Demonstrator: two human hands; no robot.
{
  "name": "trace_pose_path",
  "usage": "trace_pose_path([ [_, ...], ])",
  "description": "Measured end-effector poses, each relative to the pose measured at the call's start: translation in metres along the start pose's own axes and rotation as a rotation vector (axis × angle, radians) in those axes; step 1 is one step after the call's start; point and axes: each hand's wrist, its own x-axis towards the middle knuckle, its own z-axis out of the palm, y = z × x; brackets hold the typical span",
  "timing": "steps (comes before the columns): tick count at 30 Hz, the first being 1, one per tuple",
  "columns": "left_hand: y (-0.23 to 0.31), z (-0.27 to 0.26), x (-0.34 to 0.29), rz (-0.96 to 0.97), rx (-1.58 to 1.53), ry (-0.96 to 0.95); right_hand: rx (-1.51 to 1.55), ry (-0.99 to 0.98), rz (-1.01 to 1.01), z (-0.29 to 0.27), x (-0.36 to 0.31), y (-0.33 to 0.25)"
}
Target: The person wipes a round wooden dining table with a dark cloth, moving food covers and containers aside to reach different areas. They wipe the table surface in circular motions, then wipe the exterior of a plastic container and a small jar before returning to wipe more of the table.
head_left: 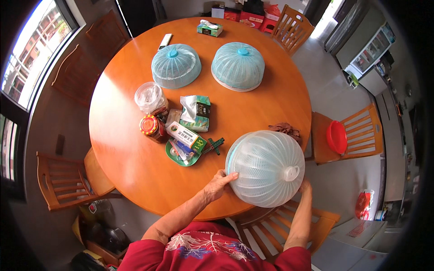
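Red shirt front [208, 246] nearest the camera, then the pale mesh dome cover [264, 153], out over the desk's [122, 117] near right edge; can't tell if they touch. Cover as reference: left hand [218, 185] at its near left rim, thumb outside, other fingers mostly hidden, grip closed on it. Right hand [306, 185] at its near right side, mostly behind it; can't tell how far that grip is closed.

Key relation: cover sits between the hands, tipped, knob [290, 173] to the right and toward the body, open side apparently facing left and away. Knob is nearer the right hand. Body is round, so knob-to-rim is the axis that counts.

Around the cover: brown crumpled thing [285, 128] just beyond, partly hidden; green cross-shaped piece [215, 145], then green dish [172, 157], to its left; tissue pack [199, 118] left and beyond; one blue dome cover [238, 67] well beyond; red basin [337, 137] to its right.
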Motion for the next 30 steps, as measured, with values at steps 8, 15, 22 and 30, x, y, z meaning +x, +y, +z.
trace_pose_path([
  [8,-0.030,-0.005,-0.054,0.114,-0.183,-0.022,-0.023,0.055,0.066,-0.009,-0.046,0.033],
  [15,0.016,-0.008,-0.086,0.296,-0.165,-0.181,-0.024,0.147,0.072,0.008,-0.092,0.070],
  [22,0.106,-0.067,-0.167,0.399,-0.152,-0.213,-0.108,0.073,-0.078,0.087,-0.143,0.085],
  [30,0.193,-0.222,-0.287,0.697,-0.286,0.330,-0.527,-0.481,-0.575,0.323,-0.297,-0.048],
])
